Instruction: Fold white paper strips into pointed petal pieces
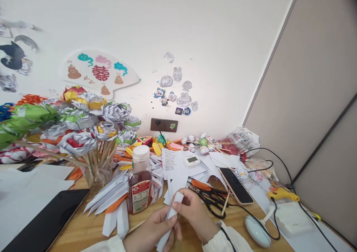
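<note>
Between my hands, low in the middle of the head view, is a narrow folded strip of white paper. My left hand grips its lower part, thumb pressed on top. Nearer the upper end, my right hand pinches the strip between thumb and fingers. The strip slants up to the right. Just left of my hands stands a bottle of reddish-brown liquid with a white cap. Folded white paper pieces lie in a pile beyond it. To the right are black scissors with a thin wooden stick across them.
Paper flowers on sticks fill a clear container at left, behind a black tablet-like slab. A phone, a white timer, a yellow glue gun, a pale mouse and black cables occupy the right. A wall stands behind.
</note>
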Available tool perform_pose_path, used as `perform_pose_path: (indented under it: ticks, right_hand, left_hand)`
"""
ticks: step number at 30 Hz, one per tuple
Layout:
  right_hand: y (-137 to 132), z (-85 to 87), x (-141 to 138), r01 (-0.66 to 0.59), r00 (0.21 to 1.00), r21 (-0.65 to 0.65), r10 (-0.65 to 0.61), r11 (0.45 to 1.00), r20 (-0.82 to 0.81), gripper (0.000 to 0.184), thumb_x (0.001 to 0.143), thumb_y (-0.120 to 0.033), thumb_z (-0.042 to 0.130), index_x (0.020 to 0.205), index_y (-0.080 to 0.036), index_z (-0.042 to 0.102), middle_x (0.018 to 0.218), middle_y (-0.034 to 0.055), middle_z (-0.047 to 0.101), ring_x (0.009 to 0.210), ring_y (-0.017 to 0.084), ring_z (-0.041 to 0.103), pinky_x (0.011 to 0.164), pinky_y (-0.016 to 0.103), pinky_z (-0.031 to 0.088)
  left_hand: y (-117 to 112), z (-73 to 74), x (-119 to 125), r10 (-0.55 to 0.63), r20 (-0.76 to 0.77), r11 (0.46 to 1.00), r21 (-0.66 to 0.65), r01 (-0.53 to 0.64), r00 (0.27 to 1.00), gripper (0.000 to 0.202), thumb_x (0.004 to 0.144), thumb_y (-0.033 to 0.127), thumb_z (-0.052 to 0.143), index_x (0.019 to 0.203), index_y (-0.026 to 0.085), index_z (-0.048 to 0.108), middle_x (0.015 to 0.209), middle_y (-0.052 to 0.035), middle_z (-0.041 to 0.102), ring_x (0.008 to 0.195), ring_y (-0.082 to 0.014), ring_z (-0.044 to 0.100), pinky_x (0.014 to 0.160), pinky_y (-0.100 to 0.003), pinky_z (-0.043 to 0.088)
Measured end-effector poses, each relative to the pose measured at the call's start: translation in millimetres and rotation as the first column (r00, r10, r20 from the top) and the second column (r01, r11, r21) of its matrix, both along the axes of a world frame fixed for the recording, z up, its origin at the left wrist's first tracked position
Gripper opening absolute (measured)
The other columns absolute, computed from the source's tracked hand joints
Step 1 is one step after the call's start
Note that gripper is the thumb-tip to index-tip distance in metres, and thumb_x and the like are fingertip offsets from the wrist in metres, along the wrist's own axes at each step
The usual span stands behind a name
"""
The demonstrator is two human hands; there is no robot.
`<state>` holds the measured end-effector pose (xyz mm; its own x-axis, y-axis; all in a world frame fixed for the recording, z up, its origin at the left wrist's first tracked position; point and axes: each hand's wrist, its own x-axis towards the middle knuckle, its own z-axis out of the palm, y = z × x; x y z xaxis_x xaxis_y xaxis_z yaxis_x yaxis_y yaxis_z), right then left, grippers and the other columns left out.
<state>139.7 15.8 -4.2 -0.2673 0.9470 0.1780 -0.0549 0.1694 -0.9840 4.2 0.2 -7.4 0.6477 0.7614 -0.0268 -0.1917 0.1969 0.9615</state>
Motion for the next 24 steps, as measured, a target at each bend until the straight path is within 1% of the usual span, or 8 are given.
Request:
perform_pose_path:
  ticks: [4, 5, 9, 12, 19, 24]
  right_hand:
    - [0.6, -1.9, -0.5, 0.017, 0.999, 0.002, -0.017, 1.000, 0.036, 0.021, 0.064, -0.032, 0.062, 0.068, -0.015, 0.053, 0.061, -0.0027, 0.047, 0.061, 0.011, 0.044, 0.059, 0.021, 0.035]
    - [0.8, -2.2, -0.4, 0.019, 0.999, 0.009, -0.020, 1.000, 0.043, 0.021, 0.064, -0.033, 0.062, 0.067, -0.015, 0.053, 0.061, -0.0028, 0.046, 0.061, 0.011, 0.043, 0.058, 0.021, 0.035]
    - [1.1, -1.1, 0.6, 0.009, 0.999, 0.018, -0.009, 1.000, 0.033, 0.022, 0.066, -0.036, 0.060, 0.068, -0.014, 0.054, 0.061, -0.0022, 0.046, 0.058, 0.010, 0.042, 0.055, 0.020, 0.034]
    - [0.2, 1.8, 1.3, -0.024, 1.000, -0.005, 0.024, 1.000, -0.009, 0.023, 0.069, -0.037, 0.056, 0.069, -0.014, 0.054, 0.059, -0.0023, 0.045, 0.053, 0.009, 0.039, 0.049, 0.019, 0.031]
    - [-1.1, 2.5, 0.6, -0.033, 0.997, -0.041, 0.030, 0.999, -0.075, 0.023, 0.067, -0.035, 0.059, 0.067, -0.013, 0.053, 0.055, -0.0037, 0.042, 0.048, 0.006, 0.034, 0.045, 0.018, 0.026]
    - [-0.4, 2.0, -0.3, -0.014, 0.998, -0.053, 0.011, 0.998, -0.062, 0.027, 0.065, -0.038, 0.060, 0.063, -0.013, 0.050, 0.052, -0.0045, 0.040, 0.047, 0.006, 0.034, 0.044, 0.018, 0.025]
  left_hand:
    - [-1.1, 1.9, 0.8, -0.005, -0.032, 1.000, 0.009, 0.005, 0.999, 0.035, 0.071, 0.048, 0.046, 0.067, 0.014, 0.053, 0.047, 0.0036, 0.054, 0.028, -0.0018, 0.034, 0.034, -0.016, 0.022]
    - [-1.7, 3.3, 1.0, -0.002, -0.039, 1.000, 0.011, 0.003, 0.999, 0.035, 0.071, 0.048, 0.046, 0.066, 0.014, 0.053, 0.047, 0.0040, 0.053, 0.028, -0.0019, 0.034, 0.035, -0.017, 0.022]
    - [-3.3, 7.6, 0.8, 0.003, -0.035, 1.000, -0.003, -0.003, 0.999, 0.033, 0.071, 0.046, 0.048, 0.065, 0.014, 0.054, 0.053, 0.0026, 0.056, 0.030, -0.0015, 0.036, 0.037, -0.017, 0.022]
    - [-3.5, 8.5, 0.2, -0.015, -0.022, 1.000, -0.009, 0.015, 1.000, 0.034, 0.070, 0.047, 0.048, 0.065, 0.014, 0.055, 0.052, 0.0025, 0.055, 0.030, -0.0021, 0.036, 0.037, -0.017, 0.022]
    - [-3.5, 6.3, -0.4, -0.006, -0.026, 1.000, 0.028, 0.006, 1.000, 0.033, 0.074, 0.044, 0.045, 0.065, 0.014, 0.056, 0.043, 0.0043, 0.050, 0.031, -0.0035, 0.034, 0.038, -0.017, 0.022]
    - [-3.3, 5.2, -1.4, -0.002, -0.026, 0.999, 0.036, 0.003, 1.000, 0.033, 0.075, 0.044, 0.044, 0.067, 0.014, 0.056, 0.048, 0.0027, 0.054, 0.033, -0.0035, 0.037, 0.038, -0.017, 0.024]
